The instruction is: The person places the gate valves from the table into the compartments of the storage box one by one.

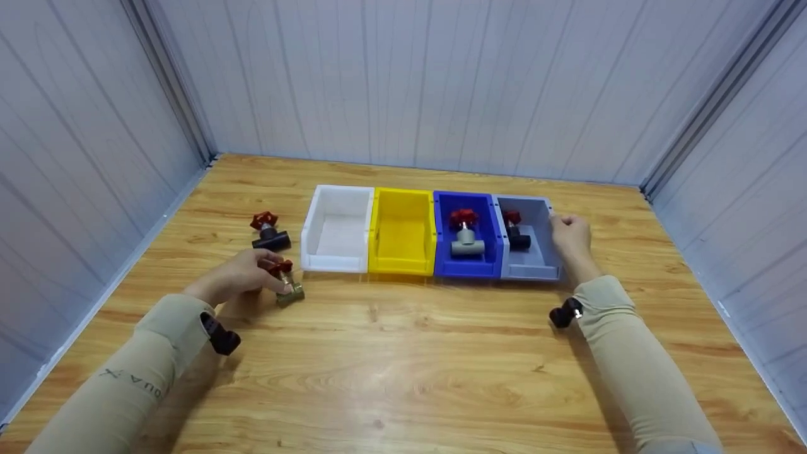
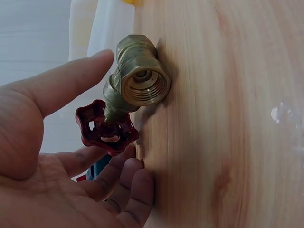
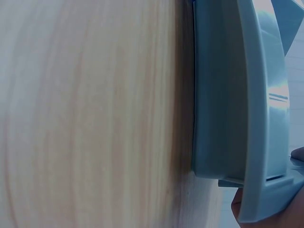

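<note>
Pale walls [image 1: 429, 82] fill the top and both sides of the picture. Below them is a wide wooden bench [image 1: 403, 359], which carries everything. Across the middle, four bins sit in a row: a white bin [image 1: 334, 263], a yellow bin [image 1: 403, 239], a blue bin [image 1: 468, 269] and a grey bin [image 1: 531, 272]. They stand close together with their low fronts toward the person, which seems to make reaching in easy.

Right of the middle, the right hand [image 1: 572, 241] pinches the grey bin's right rim, maybe to steady it. On the left, the left hand [image 1: 243, 275] is loose, not squeezed, with its thumb and fingers spread around a gold tap [image 1: 290, 295]. I can't tell if the thumb touches it. The fingers bend near its red wheel [image 2: 107, 128], perhaps because the wheel is good to hold.

A grey tap [image 1: 466, 244] lies inside the blue bin, wheel toward the back. A black tap [image 1: 271, 239] lies on the bench, left of the white bin. A second black tap [image 1: 518, 240] is in the grey bin, by its left wall. The gold tap is just beside the white bin's front left corner, low by the wood.
</note>
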Demonstrator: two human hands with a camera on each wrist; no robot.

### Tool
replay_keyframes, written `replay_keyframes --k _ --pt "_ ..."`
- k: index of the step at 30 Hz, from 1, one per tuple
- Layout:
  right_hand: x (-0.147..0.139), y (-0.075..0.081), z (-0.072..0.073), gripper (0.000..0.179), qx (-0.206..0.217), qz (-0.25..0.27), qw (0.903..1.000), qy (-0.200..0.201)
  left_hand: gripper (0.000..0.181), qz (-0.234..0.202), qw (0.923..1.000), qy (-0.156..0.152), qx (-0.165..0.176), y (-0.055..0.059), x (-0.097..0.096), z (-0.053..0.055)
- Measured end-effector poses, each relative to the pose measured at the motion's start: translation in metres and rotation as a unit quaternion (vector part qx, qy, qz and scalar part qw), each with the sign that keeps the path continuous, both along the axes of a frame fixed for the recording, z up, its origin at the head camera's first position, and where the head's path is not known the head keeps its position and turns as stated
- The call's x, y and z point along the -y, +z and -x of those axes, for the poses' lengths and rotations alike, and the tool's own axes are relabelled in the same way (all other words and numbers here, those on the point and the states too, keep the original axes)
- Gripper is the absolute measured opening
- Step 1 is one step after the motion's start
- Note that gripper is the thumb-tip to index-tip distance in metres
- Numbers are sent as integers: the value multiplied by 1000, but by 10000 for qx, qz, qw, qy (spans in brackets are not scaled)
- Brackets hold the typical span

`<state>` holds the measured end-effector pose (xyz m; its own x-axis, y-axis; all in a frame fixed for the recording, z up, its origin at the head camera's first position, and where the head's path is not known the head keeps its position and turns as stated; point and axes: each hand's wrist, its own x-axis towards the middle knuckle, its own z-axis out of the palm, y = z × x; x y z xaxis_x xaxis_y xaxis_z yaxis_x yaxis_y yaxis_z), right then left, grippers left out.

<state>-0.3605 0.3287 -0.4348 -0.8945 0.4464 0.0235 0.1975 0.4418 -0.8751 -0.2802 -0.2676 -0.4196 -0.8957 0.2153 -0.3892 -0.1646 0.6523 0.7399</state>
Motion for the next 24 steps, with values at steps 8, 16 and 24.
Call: replay_keyframes --k 8,16,24 --pt "0 1 -1 26 -23 -16 10000 20 96 386 9992 -91 -4 -1 -2 -1" --pt "0 0 0 25 -62 38 10000 22 81 539 9978 -281 -265 1 -5 -4" --pt "1 0 0 22 -141 -15 9999 -59 91 713 9970 -176 -238 1 -7 -4"
